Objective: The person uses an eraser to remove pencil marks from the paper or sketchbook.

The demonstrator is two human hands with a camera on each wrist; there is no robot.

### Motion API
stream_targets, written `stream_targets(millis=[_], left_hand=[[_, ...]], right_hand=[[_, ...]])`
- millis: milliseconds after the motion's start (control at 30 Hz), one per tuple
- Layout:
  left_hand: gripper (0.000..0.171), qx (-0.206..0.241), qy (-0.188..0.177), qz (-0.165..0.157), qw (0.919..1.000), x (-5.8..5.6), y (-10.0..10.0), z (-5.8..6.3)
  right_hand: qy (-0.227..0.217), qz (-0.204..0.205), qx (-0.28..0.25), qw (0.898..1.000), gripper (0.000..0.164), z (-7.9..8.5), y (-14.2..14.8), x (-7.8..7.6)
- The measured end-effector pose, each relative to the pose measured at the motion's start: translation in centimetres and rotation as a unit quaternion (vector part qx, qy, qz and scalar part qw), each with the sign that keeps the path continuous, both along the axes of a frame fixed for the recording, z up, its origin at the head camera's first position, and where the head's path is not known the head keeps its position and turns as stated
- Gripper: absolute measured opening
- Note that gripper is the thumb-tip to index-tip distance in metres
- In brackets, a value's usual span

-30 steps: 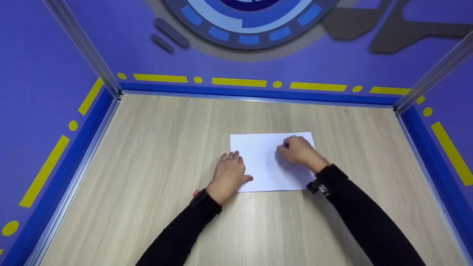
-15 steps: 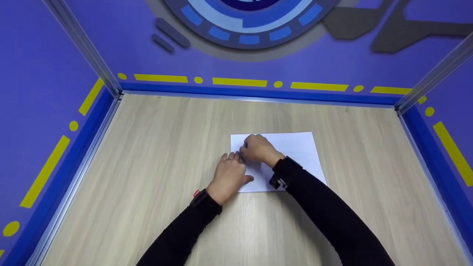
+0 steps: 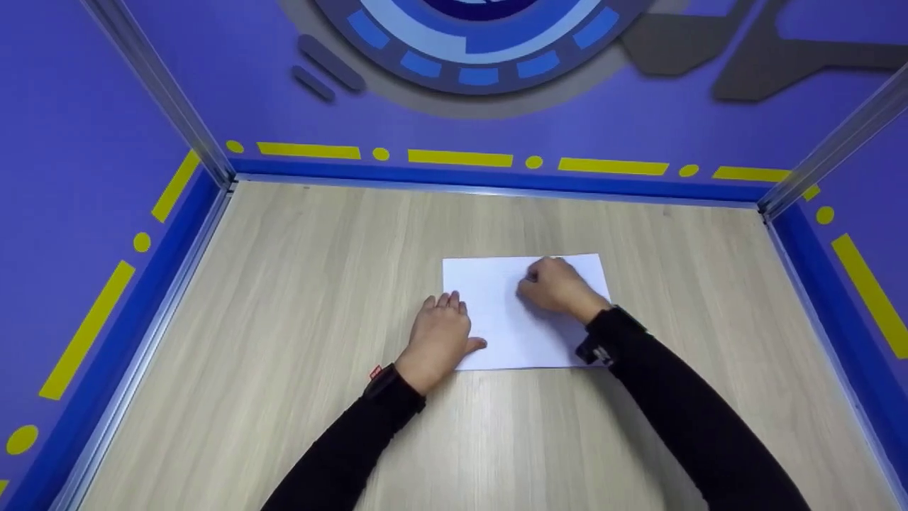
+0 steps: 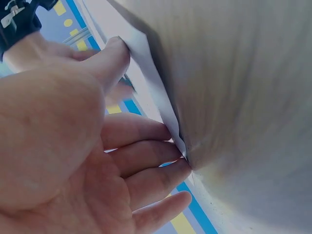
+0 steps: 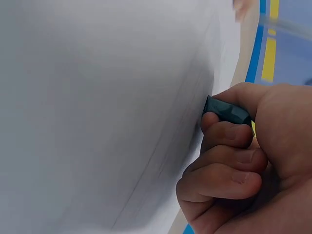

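A white sheet of paper [image 3: 496,284] lies flat on the wooden table. Across its left edge rests my left hand [image 3: 440,333], fingers straight, with the thumb out on the paper; the left wrist view shows the fingertips [image 4: 180,168] at the paper's edge, which lifts slightly near the thumb. Over the right half of the sheet, my right hand [image 3: 557,287] pinches a small dark green eraser-like block [image 5: 228,111] between thumb and forefinger, its end right at the paper. The other fingers are curled. Faint grey lines run along the sheet in the right wrist view.
The pale wood table [image 3: 319,284] surrounds the sheet. Blue panels [image 3: 482,128] with yellow dashes and metal frame strips [image 3: 496,190] bound it at the back and both sides. Black sleeves and wrist-worn gear [image 3: 596,348] cover both forearms.
My right hand has swept left across the paper to the left fingertips, then back right, still pinching the block. My left hand stays in place.
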State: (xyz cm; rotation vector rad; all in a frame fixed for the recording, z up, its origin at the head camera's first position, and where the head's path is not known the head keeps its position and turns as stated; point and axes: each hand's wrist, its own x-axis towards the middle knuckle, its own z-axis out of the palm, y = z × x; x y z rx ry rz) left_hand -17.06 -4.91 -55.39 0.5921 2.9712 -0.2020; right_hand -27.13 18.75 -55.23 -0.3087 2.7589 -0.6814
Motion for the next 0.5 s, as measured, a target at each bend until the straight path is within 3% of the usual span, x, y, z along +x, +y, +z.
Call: stream_targets(millis=[200,500], left_hand=[[0.09,-0.001,-0.009,0.003,1.0,0.1,-0.1,0.0],[0.089,0.0,-0.014,0.005,0.9999,0.0,0.1,0.1]], right_hand=[[-0.006,-0.024,0.005,1.0,0.031,-0.2,5.5,0.0],[-0.066,-0.072,0.023,0.995,0.033,0.5,11.2,0.4]])
